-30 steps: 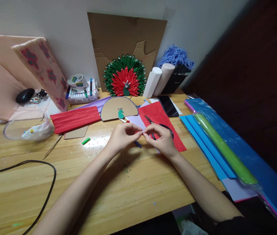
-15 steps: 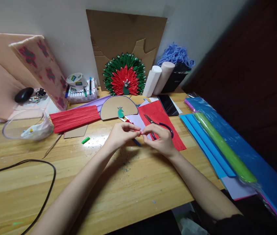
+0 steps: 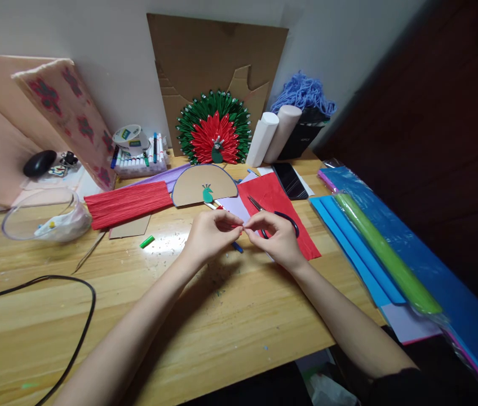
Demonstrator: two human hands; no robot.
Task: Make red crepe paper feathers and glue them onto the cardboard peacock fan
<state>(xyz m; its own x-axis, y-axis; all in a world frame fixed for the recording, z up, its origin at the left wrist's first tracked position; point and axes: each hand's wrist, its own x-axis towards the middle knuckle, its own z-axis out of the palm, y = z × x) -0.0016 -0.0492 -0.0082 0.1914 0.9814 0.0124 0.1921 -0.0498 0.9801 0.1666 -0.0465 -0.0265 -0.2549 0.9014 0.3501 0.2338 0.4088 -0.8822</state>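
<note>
My left hand (image 3: 216, 231) and my right hand (image 3: 275, 234) meet fingertip to fingertip over the table. Both are closed in a pinch on a small red piece of paper, mostly hidden by the fingers. Behind my right hand lie black-handled scissors (image 3: 288, 220) on a red paper sheet (image 3: 264, 189). Past my left hand is a cardboard half-circle (image 3: 188, 183) with a blue edge, bearing a green paper bird (image 3: 207, 194). A blue pen or marker (image 3: 238, 247) shows below my fingers.
Red crepe paper (image 3: 129, 204) and a green cap (image 3: 147, 242) lie left. A finished red and green peacock (image 3: 216, 132) leans on cardboard (image 3: 217, 51). Right are a phone (image 3: 290, 181) and rolled papers (image 3: 385, 254). A black cable (image 3: 91, 316) curves at front left.
My fingertips have shifted slightly around the small red piece, with the right fingers more tightly bunched. The view has moved a little; objects on the table stay in place.
</note>
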